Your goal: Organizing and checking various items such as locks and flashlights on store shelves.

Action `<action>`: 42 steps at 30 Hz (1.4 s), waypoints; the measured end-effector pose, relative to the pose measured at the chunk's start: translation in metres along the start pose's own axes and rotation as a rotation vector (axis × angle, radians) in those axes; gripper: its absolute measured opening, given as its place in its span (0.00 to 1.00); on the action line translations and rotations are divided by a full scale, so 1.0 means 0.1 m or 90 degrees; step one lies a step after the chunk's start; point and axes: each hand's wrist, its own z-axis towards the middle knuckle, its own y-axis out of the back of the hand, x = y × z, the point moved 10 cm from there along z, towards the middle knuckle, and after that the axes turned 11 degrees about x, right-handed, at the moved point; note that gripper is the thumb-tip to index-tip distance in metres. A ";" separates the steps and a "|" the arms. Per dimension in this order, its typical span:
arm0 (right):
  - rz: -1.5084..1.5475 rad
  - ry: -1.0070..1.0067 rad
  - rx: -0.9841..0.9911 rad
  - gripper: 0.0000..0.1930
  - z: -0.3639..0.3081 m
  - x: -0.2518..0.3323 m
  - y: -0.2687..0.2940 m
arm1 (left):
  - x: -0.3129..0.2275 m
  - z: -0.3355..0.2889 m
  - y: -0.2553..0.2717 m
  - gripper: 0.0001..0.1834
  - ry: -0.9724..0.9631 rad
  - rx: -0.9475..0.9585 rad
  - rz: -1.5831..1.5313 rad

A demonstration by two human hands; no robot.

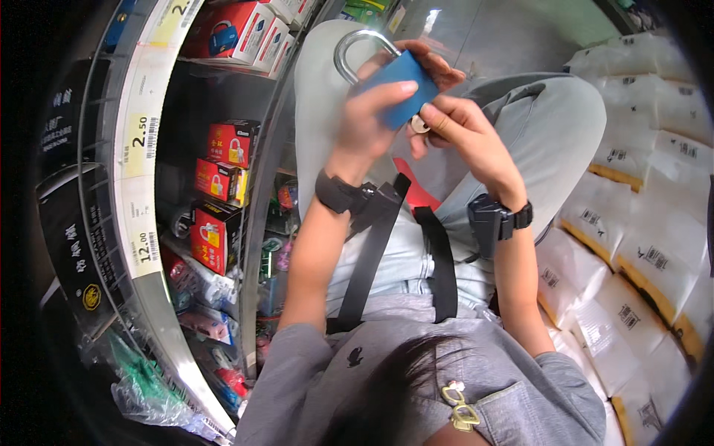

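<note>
A blue padlock point(418, 73) with a thick silver shackle is gripped in my left hand point(364, 123), above my lap. My left thumb lies across its blue body and the other fingers are behind it. The shackle points up and to the left; whether it is locked cannot be told, since one leg runs behind my hand. At the padlock's lower end, my right hand point(470, 130) pinches the round silvery head of a key point(419, 125) between thumb and fingers. The key's blade is hidden, so how far it sits in the lock does not show.
On my left stands a shelf with a price-label rail point(137, 149), holding boxed padlocks point(216, 234) and small packaged goods. A larger padlock box point(230, 33) sits higher up. Stacked white plastic-wrapped packs point(647, 245) line my right. Something red point(416, 186) lies between my legs.
</note>
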 end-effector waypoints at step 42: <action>0.053 0.028 -0.252 0.06 -0.40 -0.25 -0.18 | 0.22 -0.19 -0.08 0.32 0.067 -0.005 -0.031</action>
